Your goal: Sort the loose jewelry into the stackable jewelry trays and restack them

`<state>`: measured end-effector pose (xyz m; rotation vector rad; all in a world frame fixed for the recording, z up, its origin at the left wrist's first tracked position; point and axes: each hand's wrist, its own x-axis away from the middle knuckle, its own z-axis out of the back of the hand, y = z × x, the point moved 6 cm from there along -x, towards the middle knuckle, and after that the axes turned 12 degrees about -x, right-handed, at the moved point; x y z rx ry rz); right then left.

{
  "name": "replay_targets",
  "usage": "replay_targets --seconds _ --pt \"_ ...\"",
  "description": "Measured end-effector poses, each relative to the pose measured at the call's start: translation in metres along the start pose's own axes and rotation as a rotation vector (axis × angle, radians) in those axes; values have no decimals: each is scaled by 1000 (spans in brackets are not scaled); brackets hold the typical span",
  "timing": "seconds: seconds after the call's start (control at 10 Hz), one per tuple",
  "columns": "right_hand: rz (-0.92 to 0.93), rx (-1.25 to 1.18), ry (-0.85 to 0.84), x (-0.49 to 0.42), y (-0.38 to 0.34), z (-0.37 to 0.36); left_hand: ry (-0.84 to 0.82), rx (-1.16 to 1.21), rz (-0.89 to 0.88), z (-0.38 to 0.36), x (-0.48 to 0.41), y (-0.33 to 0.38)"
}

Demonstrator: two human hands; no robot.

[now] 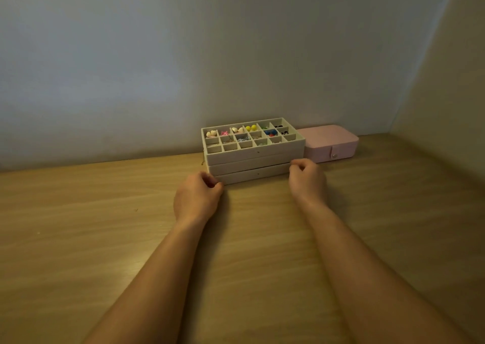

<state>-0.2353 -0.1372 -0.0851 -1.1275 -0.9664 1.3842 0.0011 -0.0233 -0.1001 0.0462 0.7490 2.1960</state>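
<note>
Three cream jewelry trays (252, 166) stand stacked at the back of the wooden table, against the wall. The top tray (256, 151) has many small compartments holding colourful earrings and beads (251, 127). A thin gold chain (203, 159) hangs out at the stack's left side. My left hand (198, 199) rests curled on the table, touching the front left corner of the bottom tray. My right hand (307, 179) is curled at the stack's front right corner. Both hands have closed fingers and I see nothing held in them.
A pink jewelry box (332, 144) with a snap button lies right of the stack, touching it. The wooden table (105, 238) stretches toward me. A wall runs behind, and a side wall closes in on the right.
</note>
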Motion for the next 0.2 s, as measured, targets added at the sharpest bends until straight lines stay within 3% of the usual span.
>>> replay_targets --seconds 0.2 --pt "-22 159 -159 3 2 -14 -36 -93 -92 1 5 9"
